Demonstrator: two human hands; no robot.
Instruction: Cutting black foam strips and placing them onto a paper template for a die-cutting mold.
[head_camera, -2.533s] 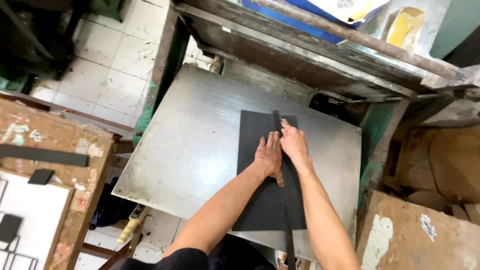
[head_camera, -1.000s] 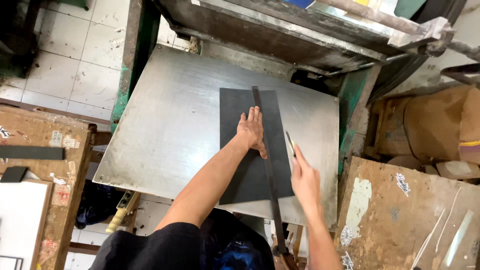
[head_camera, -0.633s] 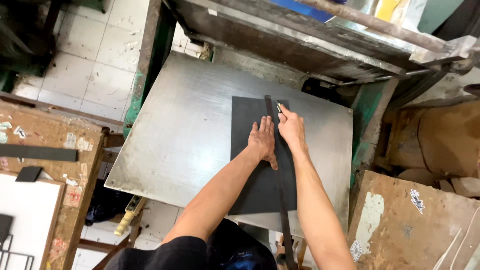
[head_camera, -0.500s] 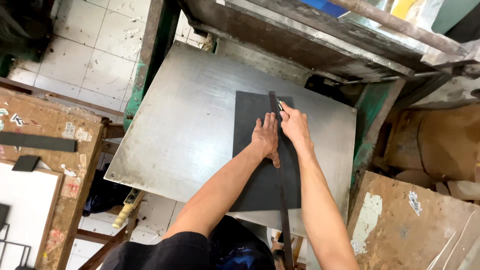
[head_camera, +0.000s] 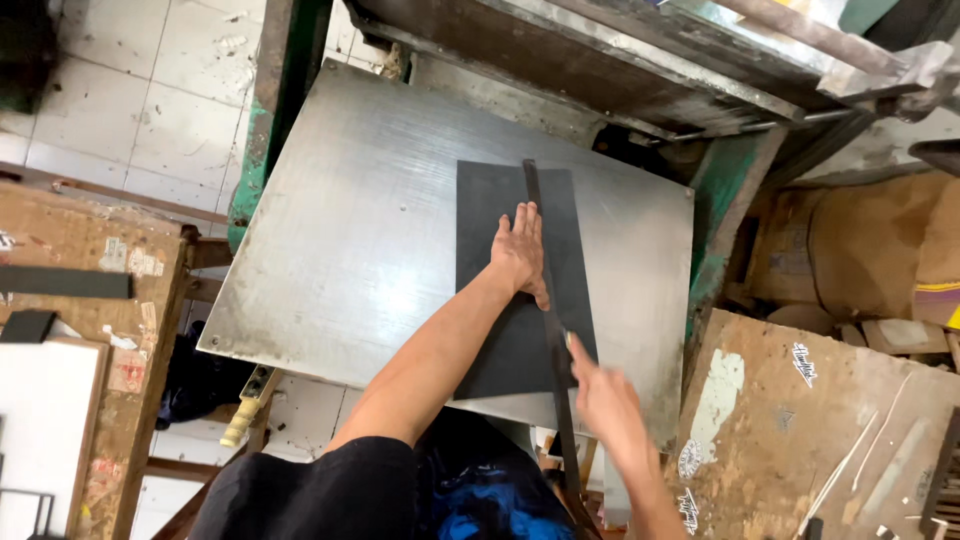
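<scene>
A dark grey sheet (head_camera: 500, 300) lies on a brushed metal table top (head_camera: 370, 220). A long thin dark straightedge (head_camera: 533, 200) runs lengthwise over the sheet and past the table's near edge. My left hand (head_camera: 520, 250) lies flat on the sheet, fingers spread, pressing against the straightedge's left side. My right hand (head_camera: 605, 400) is near the sheet's lower right corner, closed on a small cutting blade (head_camera: 568, 342) whose tip meets the right side of the straightedge.
A green machine frame (head_camera: 735, 200) and a heavy metal bed stand behind the table. A worn wooden bench (head_camera: 90, 300) with dark strips and a white board is at left. A stained board (head_camera: 830, 420) with scraps lies at right. Tiled floor below.
My right hand has slid from the far end of the straightedge down along it to the sheet's near end. My left hand stays pressed on the sheet.
</scene>
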